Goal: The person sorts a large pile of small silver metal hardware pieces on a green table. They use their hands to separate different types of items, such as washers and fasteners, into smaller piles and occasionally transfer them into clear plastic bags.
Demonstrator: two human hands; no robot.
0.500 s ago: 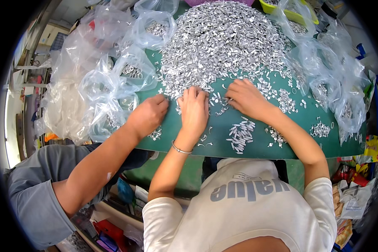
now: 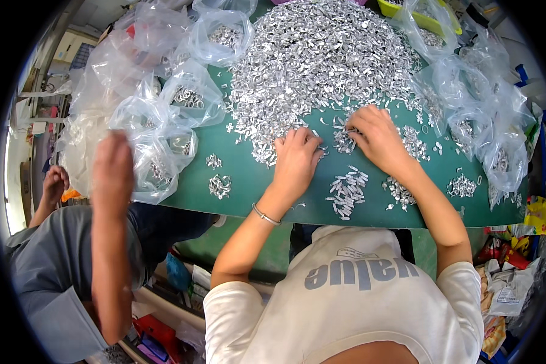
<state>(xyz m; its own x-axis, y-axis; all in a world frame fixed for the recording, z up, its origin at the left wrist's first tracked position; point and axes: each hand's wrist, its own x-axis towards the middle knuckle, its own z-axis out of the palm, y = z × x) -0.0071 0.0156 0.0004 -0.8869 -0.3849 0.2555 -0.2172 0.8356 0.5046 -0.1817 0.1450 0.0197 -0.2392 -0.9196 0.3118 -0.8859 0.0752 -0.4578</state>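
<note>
white short-sleeved shirt (image 2: 358, 303), thin silver bracelet (image 2: 266, 215).

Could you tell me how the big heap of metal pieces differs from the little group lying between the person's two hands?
The big heap is piled deep and jumbled across the far side of the green table; the little group lies flat near the front edge, its pieces roughly side by side. The heap reaches the left hand and right hand; the group lies untouched. Both hold the same small silvery pieces.

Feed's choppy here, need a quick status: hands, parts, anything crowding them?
Left hand and right hand flat on small metal pieces, fingers spread. Sorted clusters near table edge. Co-worker's hand at plastic bags, apart.
</note>
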